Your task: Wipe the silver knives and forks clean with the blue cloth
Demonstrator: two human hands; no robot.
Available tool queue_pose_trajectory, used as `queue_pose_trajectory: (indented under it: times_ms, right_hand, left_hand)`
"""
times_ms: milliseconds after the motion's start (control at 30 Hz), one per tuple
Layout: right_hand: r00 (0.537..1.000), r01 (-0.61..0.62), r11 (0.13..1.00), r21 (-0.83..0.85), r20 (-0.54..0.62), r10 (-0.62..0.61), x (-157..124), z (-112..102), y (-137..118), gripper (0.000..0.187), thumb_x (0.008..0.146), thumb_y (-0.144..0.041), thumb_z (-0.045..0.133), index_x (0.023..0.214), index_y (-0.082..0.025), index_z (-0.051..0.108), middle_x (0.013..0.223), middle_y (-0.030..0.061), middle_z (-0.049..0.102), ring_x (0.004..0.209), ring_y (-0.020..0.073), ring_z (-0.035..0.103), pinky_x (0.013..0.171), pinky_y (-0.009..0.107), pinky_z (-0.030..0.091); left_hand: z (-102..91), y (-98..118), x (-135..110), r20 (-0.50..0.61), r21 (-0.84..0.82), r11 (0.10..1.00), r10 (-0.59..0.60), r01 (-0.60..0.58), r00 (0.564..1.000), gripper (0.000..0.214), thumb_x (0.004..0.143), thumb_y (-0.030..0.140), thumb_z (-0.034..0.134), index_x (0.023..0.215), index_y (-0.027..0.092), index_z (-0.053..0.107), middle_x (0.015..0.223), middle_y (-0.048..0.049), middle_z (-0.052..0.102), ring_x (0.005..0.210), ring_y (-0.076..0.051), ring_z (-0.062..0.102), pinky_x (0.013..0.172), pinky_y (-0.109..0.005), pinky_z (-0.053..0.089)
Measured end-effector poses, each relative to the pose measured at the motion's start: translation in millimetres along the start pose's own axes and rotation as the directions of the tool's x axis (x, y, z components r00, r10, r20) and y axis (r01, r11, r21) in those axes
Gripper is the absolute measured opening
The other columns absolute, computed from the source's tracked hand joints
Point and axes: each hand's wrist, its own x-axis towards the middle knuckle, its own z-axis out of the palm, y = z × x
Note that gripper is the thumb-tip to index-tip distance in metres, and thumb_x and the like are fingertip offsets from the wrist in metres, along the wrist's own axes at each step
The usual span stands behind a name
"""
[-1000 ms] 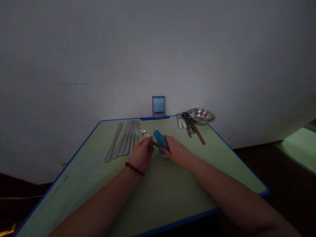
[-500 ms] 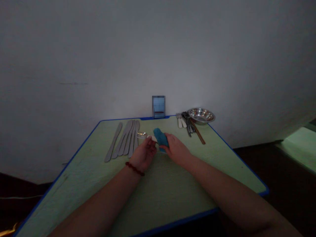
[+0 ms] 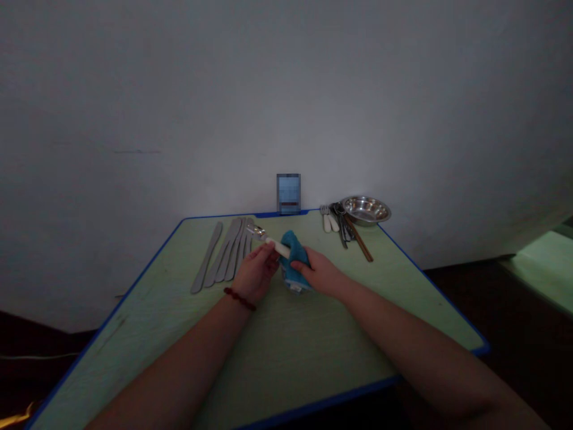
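Observation:
My left hand [image 3: 255, 273], with a red bead bracelet on the wrist, pinches a white-handled fork [image 3: 267, 238] whose metal head points up and to the left. My right hand [image 3: 319, 273] is closed on a blue cloth [image 3: 293, 263] that wraps the fork's white handle. Both hands meet over the middle of the green table [image 3: 277, 346]. A row of several grey knives [image 3: 226, 254] lies just left of my left hand.
At the far right corner sits a metal bowl [image 3: 364, 209] beside a heap of cutlery [image 3: 341, 226] with white and wooden handles. A small blurred card [image 3: 288, 193] stands against the grey wall. The table has a blue rim, with dark floor beyond it on the right.
The fork's head has tipped upward and its white handle shows more. The cloth has slid down the handle toward me and hangs lower in my right hand.

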Motion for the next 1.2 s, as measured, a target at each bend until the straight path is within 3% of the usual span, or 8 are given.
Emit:
queue_pose_trajectory:
  times_ms: [233,500,700,900,1067,1200]
  right_hand:
    - [0.996,-0.081,0.996,0.024,0.024,0.08,1,1,1,0.031,0.077,-0.033,0.042,0.101,-0.014,0.048,0.094,0.0074,0.058,0.084,0.0169,0.053,0.072,0.027,0.039]
    - [0.992,-0.123,0.992,0.01,0.011,0.123,1,3,-1,0.03,0.077,-0.033,0.041,0.098,-0.014,0.05,0.092,0.0082,0.059,0.082,0.0175,0.054,0.07,0.028,0.04]
    - [0.99,-0.143,0.989,0.038,0.015,0.143,1,6,1,0.03,0.077,-0.034,0.04,0.098,-0.015,0.051,0.091,0.0084,0.059,0.081,0.0181,0.054,0.069,0.028,0.04]
    - [0.987,-0.159,0.985,0.073,-0.008,0.16,-1,7,1,0.03,0.077,-0.034,0.04,0.097,-0.015,0.051,0.092,0.0084,0.06,0.082,0.0175,0.055,0.069,0.027,0.04]
    - [0.982,-0.188,0.981,0.052,0.005,0.188,0,1,2,0.032,0.078,-0.036,0.037,0.095,-0.014,0.052,0.09,0.0089,0.061,0.08,0.0174,0.056,0.067,0.026,0.04]
    - [0.977,-0.212,0.973,-0.09,0.006,0.214,2,-8,4,0.034,0.079,-0.038,0.035,0.092,-0.013,0.053,0.09,0.0105,0.061,0.082,0.0191,0.056,0.066,0.027,0.039]
  left_hand:
    - [2.5,0,-2,-0.014,0.025,0.997,0.072,-0.072,0.997,0.009,0.06,0.017,0.065,0.066,0.013,0.059,0.06,0.0029,0.058,0.054,-0.004,0.052,0.048,-0.014,0.038]
    - [3.8,-2,-3,-0.059,0.086,0.988,0.135,-0.13,0.989,0.026,0.057,0.02,0.067,0.082,0.016,0.062,0.067,0.0018,0.06,0.059,-0.006,0.053,0.052,-0.015,0.039]
    - [7.0,-4,-5,-0.047,0.185,0.971,0.164,-0.152,0.985,0.042,0.056,0.022,0.067,0.096,0.019,0.056,0.065,0.0026,0.061,0.055,-0.006,0.052,0.051,-0.017,0.038]
    - [9.0,-3,-1,0.01,0.339,0.912,0.241,-0.23,0.971,0.043,0.058,0.024,0.066,0.099,0.019,0.055,0.065,0.003,0.061,0.056,-0.005,0.052,0.053,-0.016,0.038]
    - [20.1,0,2,-0.026,0.4,0.896,0.222,-0.194,0.975,0.04,0.056,0.024,0.067,0.094,0.015,0.058,0.064,0.001,0.062,0.055,-0.008,0.053,0.053,-0.018,0.039]
    - [29.8,0,8,-0.004,0.352,0.925,0.157,-0.146,0.988,0.036,0.054,0.021,0.067,0.089,0.014,0.059,0.065,-0.0008,0.063,0.059,-0.011,0.057,0.06,-0.023,0.043]
